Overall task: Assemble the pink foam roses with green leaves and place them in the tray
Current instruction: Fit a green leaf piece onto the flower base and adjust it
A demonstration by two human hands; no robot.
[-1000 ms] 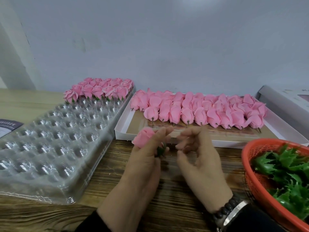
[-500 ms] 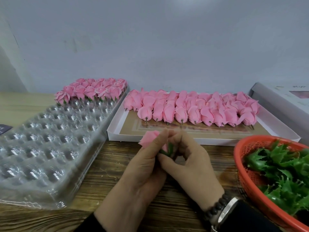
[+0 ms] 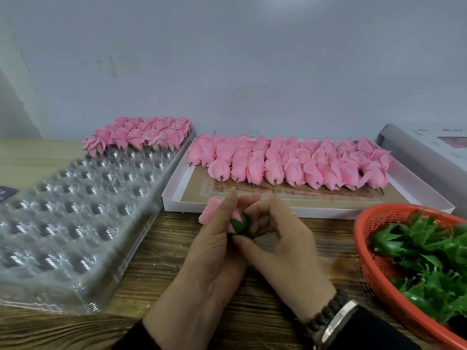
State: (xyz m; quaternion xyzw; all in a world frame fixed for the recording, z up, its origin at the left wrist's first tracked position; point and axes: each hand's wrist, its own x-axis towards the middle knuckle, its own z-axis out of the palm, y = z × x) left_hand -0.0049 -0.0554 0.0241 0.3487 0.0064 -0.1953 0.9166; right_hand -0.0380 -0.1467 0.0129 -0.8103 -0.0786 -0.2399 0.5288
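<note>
pink foam, a single rose [image 3: 211,212], is held above the wooden surface [image 3: 151,261] at the centre of the view, gripped by the left hand [image 3: 214,251] with its fingers curled round the bloom. a green leaf piece [image 3: 238,225] is seated at the base of the rose and is pinched there by the thumb and curled fingers of the right hand [image 3: 283,246]. a clear plastic tray [image 3: 75,218] with rows of round cups is set to the left, and finished roses [image 3: 141,136] are stood in its far rows only. a white shallow box [image 3: 174,195] behind the hands is filled along its far side with bare rose heads [image 3: 290,162] lying on their sides, stubs toward the viewer. an orange basket [image 3: 374,261] of green leaves [image 3: 429,261] is placed at the right.
</note>
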